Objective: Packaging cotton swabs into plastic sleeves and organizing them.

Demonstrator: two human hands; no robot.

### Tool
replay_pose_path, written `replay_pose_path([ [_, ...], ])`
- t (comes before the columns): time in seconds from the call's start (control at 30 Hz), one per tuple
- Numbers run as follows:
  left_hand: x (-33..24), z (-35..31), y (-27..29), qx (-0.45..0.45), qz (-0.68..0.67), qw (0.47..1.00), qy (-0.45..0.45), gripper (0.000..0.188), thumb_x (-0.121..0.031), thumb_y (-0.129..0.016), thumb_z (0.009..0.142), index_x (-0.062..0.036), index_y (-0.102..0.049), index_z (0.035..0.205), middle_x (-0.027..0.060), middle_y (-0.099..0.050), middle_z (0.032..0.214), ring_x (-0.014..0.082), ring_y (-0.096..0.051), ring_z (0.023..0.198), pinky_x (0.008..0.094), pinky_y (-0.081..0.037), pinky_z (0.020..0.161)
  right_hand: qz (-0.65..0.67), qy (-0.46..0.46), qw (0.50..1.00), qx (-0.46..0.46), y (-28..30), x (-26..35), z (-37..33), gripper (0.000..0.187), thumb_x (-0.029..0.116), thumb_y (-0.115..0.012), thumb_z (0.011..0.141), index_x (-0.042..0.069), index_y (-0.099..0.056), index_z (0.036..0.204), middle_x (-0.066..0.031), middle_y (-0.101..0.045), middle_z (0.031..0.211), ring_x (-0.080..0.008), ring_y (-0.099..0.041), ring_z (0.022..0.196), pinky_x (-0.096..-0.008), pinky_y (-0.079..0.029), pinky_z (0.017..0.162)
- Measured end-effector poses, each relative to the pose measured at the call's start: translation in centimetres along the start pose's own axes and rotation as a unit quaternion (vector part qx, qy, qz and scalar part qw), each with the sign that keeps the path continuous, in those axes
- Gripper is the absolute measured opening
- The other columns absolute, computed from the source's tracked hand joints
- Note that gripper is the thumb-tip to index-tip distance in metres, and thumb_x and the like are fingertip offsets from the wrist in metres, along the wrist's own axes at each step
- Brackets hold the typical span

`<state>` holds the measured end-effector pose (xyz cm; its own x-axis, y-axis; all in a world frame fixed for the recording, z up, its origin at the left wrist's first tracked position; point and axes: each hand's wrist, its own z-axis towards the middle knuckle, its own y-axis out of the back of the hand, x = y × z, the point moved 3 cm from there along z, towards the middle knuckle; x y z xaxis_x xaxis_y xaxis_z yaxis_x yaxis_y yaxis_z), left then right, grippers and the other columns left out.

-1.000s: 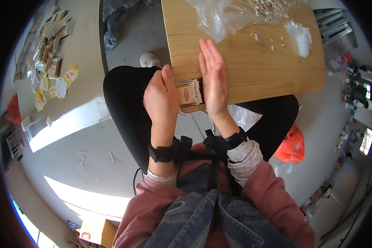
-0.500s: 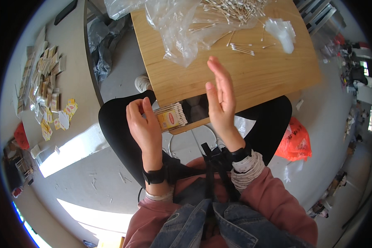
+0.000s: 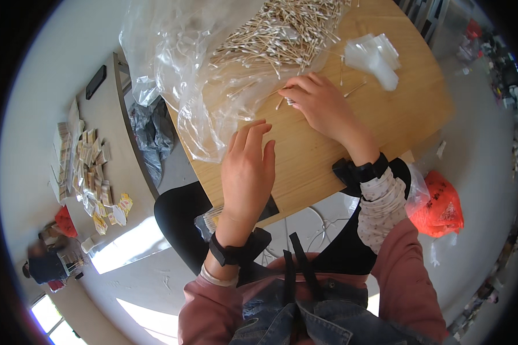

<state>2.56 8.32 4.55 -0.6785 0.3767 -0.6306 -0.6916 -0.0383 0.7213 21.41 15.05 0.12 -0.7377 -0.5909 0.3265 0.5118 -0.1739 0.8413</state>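
Note:
My right hand (image 3: 325, 109) is over the wooden table (image 3: 408, 109), its fingers closed on a few cotton swabs (image 3: 290, 102) whose white tips show beneath them. My left hand (image 3: 247, 167) hovers near the table's front left, fingers loosely stretched and holding nothing. Partly hidden behind my left wrist, a clear packet of cotton swabs (image 3: 212, 215) lies by the table's near edge. Beyond my hands, a large heap of cotton swabs (image 3: 282, 37) spills from a big clear plastic bag (image 3: 172, 69).
Small clear bags (image 3: 374, 60) lie on the table's right. On the side table at left are many filled packets (image 3: 92, 164), yellow cards (image 3: 121, 210) and a dark phone (image 3: 96, 82). A red plastic bag (image 3: 440, 207) sits on the floor at right.
Both hands have reached forward over the table. My right hand has come down and closed on the swabs lying in front of the heap. My left hand has left the swab packet.

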Motion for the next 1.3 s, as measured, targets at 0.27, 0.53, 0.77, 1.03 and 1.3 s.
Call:
replay_pose_path([
  [0.27,4.9,8.8,-1.8,0.065,0.103,0.984,0.129,0.021,-0.003,-0.067,0.085,-0.0083,-0.067,0.105,0.0118,-0.067,0.11,0.0334,-0.065,0.101,0.0432,-0.052,0.079,0.03,-0.02,0.999,-0.03,1.4,0.1,-2.1,0.009,0.011,-0.068,0.079,0.007,-0.065,0.087,-0.0037,-0.063,0.098,-0.0243,-0.058,0.099,-0.0382,-0.047,0.089],
  [0.53,4.9,10.1,-3.5,0.107,0.135,0.984,0.047,0.023,-0.008,-0.074,0.081,-0.0071,-0.069,0.103,0.0111,-0.065,0.103,0.0316,-0.066,0.096,0.0412,-0.053,0.08,0.102,0.036,0.994,0.01,-0.3,1.3,-3.6,0.01,0.01,-0.067,0.077,0.008,-0.065,0.087,-0.0046,-0.062,0.094,-0.0241,-0.058,0.098,-0.0364,-0.047,0.088],
  [0.77,4.9,11.1,-4.1,0.139,0.03,0.983,0.113,0.021,-0.012,-0.074,0.082,-0.0004,-0.07,0.098,0.0148,-0.068,0.093,0.0321,-0.068,0.083,0.0396,-0.053,0.075,0.134,0.024,0.991,-0.001,-0.4,1.7,-4.3,0.014,0.008,-0.068,0.075,0.008,-0.066,0.088,-0.0034,-0.062,0.094,-0.023,-0.058,0.098,-0.0359,-0.046,0.087],
  [1.03,5.7,12.2,-3.9,0.16,0.1,0.978,0.084,0.021,-0.015,-0.076,0.08,-0.0018,-0.071,0.095,0.0158,-0.07,0.089,0.0252,-0.068,0.082,0.0376,-0.052,0.073,0.172,0.014,0.985,-0.016,-0.9,1.4,-4.7,0.009,0.01,-0.072,0.08,0.008,-0.066,0.086,-0.004,-0.061,0.09,-0.0246,-0.057,0.093,-0.0371,-0.047,0.083],
  [1.3,2.0,9.8,-0.6,-0.008,0.067,0.996,0.063,0.014,-0.012,-0.078,0.08,-0.005,-0.071,0.09,0.0082,-0.069,0.079,0.0211,-0.065,0.073,0.0338,-0.051,0.066,0.169,0.009,0.986,-0.015,-0.9,1.4,-5.0,0.013,0.007,-0.072,0.075,0.009,-0.066,0.087,-0.0032,-0.063,0.094,-0.024,-0.058,0.098,-0.0365,-0.046,0.085],
])
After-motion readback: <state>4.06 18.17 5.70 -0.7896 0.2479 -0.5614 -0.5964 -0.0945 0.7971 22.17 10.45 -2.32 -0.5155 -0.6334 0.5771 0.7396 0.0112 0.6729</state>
